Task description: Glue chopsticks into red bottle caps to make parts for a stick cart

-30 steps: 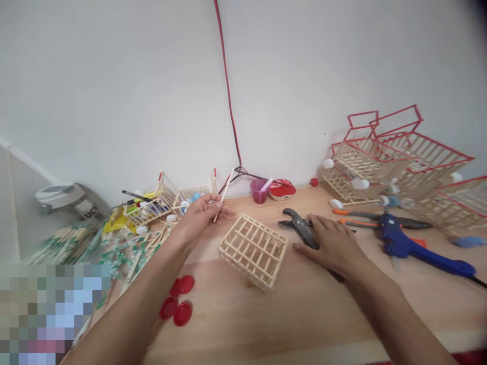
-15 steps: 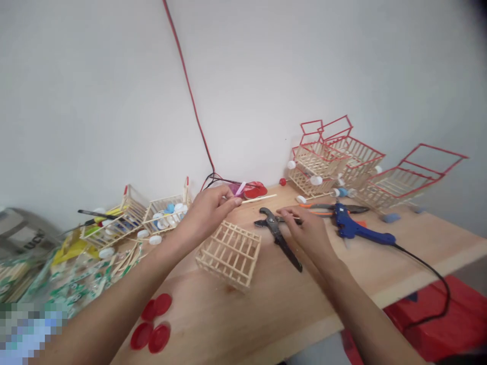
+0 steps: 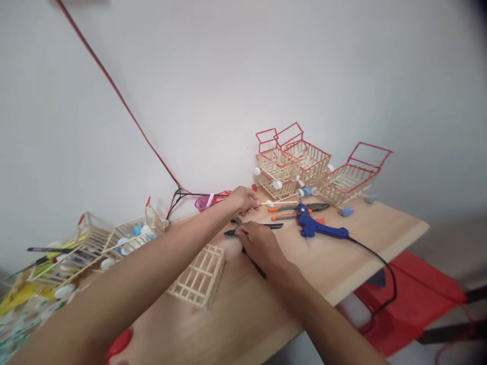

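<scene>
My left hand point(image 3: 246, 200) is closed on a thin wooden stick point(image 3: 281, 203), which points right. Its far end appears beside the front of the blue glue gun point(image 3: 310, 225); I cannot tell whether they touch. My right hand point(image 3: 262, 246) is lower, over the black cutter point(image 3: 229, 233), hiding part of it. The right thumb and fingers are pinched together; what they hold, if anything, is hidden. A small slatted stick basket point(image 3: 200, 279) lies on the table left of my right hand, partly covered by my left forearm.
Stick-built carts with red rims point(image 3: 292, 162) stand at the back right. Orange-handled pliers point(image 3: 283, 209) lie behind the glue gun. More baskets point(image 3: 129, 235) with bottle caps are at the left. A red stool point(image 3: 414, 299) stands below the table's right edge.
The view has turned right. My left hand has carried the stick rightward to beside the glue gun. My right hand has moved closer over the cutter.
</scene>
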`<state>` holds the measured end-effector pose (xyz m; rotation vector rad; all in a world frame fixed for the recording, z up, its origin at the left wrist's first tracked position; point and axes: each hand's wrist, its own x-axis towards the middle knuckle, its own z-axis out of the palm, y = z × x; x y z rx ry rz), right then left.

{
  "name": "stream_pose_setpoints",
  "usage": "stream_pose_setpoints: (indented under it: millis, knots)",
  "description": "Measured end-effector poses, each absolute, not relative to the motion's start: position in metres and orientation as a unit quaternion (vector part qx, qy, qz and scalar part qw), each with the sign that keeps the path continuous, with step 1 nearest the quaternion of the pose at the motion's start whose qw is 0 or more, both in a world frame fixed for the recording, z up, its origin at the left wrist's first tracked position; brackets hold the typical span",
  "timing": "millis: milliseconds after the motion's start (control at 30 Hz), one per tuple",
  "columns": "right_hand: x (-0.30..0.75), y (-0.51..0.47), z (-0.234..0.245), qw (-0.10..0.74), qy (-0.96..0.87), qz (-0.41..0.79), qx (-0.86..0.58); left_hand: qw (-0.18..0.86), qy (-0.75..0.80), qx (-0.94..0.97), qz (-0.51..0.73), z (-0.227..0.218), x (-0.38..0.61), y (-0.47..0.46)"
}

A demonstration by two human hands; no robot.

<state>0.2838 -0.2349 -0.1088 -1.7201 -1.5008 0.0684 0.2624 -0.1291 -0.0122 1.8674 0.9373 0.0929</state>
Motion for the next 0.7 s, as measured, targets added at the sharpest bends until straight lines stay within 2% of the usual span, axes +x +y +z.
stream_pose_setpoints:
  millis: [267, 700]
  knots:
    - [0.286, -0.240, -0.104, 0.362, -0.591, 0.058, -0.719, 0.489, 0.455, 0.745, 0.019, -0.048, 0.319, -0.123]
    - [0.288, -0.239, -0.104, 0.336, -0.588, 0.076, -0.732, 0.549, 0.458, 0.699, 0.019, -0.063, 0.346, -0.130]
